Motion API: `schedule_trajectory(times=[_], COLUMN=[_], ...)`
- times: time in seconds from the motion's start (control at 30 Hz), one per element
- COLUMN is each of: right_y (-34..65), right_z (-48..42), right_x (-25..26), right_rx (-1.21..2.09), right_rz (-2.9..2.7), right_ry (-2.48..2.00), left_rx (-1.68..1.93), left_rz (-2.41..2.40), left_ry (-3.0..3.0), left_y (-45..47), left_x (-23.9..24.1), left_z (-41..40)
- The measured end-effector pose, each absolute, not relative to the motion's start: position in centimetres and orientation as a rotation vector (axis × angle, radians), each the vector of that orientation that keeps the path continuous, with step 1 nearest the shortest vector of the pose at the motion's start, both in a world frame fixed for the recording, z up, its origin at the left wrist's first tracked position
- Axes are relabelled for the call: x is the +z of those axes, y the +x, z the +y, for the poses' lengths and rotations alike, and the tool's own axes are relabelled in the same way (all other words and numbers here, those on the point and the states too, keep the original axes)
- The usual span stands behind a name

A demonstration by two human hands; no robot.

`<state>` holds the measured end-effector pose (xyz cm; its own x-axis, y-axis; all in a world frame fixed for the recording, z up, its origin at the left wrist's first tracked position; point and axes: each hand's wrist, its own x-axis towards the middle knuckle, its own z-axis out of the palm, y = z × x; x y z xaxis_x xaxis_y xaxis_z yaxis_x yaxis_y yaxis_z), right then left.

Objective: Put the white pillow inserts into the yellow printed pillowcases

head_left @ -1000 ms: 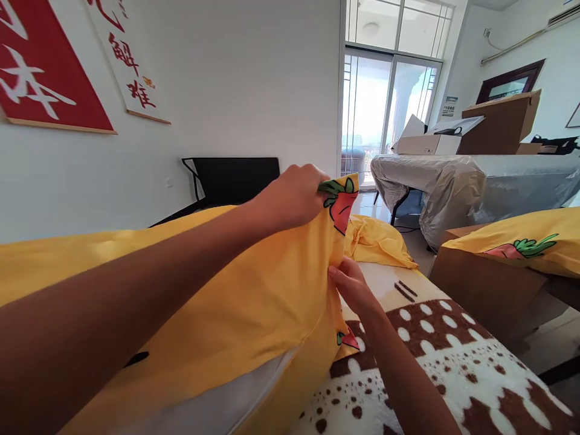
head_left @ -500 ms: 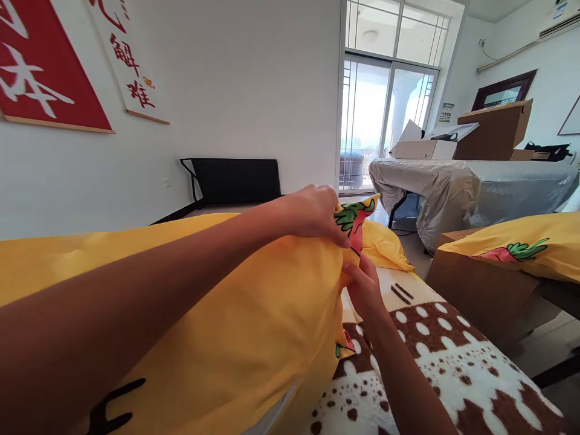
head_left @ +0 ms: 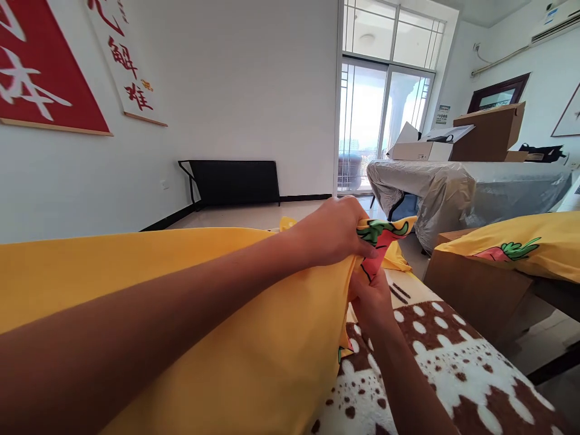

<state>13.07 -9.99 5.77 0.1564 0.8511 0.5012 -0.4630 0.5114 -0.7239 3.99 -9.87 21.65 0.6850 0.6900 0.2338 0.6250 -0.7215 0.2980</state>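
Observation:
A big yellow pillowcase (head_left: 254, 338) printed with red carrots fills the lower left of the head view, stretched over a pillow under my left arm. My left hand (head_left: 333, 232) is closed on its far top corner, where a carrot print (head_left: 383, 237) sticks out. Just below, my right hand (head_left: 371, 299) pinches the same end of the cloth from underneath. Both hands touch the fabric close together. The pillow rests on a brown and white patterned blanket (head_left: 448, 362).
A second yellow carrot pillow (head_left: 521, 244) lies on a cardboard box (head_left: 471, 284) at the right. Behind stands a plastic-covered table (head_left: 466, 187) with boxes on top. A black panel (head_left: 233, 181) leans on the white wall near a glass door (head_left: 385, 127).
My left hand has come down and to the right with the pillowcase corner. My right hand has risen to meet it, and the white pillow edge at the bottom is no longer seen.

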Motion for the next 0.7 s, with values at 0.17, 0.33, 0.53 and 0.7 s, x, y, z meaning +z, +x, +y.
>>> schedule_trajectory(times=[0.17,0.33,0.53,0.7], right_y=[14.0,14.6,13.9,14.3], right_z=[-10.4,-9.6,-9.1,-8.5], right_x=[5.9,6.0,5.7,5.2], right_rx=[0.915,0.935,0.973,0.881], right_rz=[-1.095,-1.084,-1.042,-1.119], right_ry=[-0.474,-0.411,-0.407,-0.457], left_rx=[0.518,0.677,0.231,0.222], left_rz=[1.06,1.433,1.828,1.626], left_ry=[2.782,2.931,2.83,2.765], left_y=[4.0,1.6,-2.3,-3.0], left_x=[21.3,21.0,20.2,19.4], left_z=[-10.1,-10.9,-12.6,-12.8])
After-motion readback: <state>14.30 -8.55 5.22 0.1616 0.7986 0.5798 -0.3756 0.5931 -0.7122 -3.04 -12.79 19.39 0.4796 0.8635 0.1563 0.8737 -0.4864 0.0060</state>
